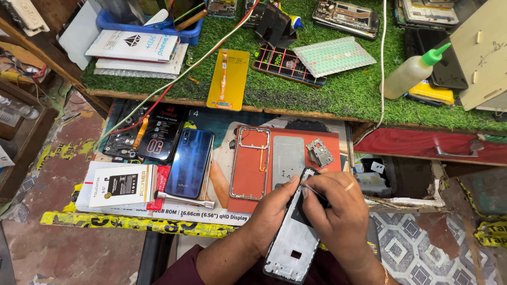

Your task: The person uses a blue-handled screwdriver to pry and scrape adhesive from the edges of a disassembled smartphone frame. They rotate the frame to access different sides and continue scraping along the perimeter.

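Phone frame (pixel 293 244) gripped in left hand (pixel 272 211) while right hand (pixel 332 211) fingers pinch a dark strip at its twelve-o'clock end, peeling under way; steady pull likely needed.

Blue phone back (pixel 189 163), metal middle frame (pixel 250 162) on orange mat, green-capped squeeze bottle (pixel 415 72), yellow flex-cable card (pixel 228 79), green turf (pixel 348 92)

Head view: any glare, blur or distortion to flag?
Head view: even, soft light with no hard shadows; sheen on the blue phone back and the grey phone frame; wide-angle bend in the green turf shelf edge; left hand and right hand sharp, no motion blur; corners slightly soft.
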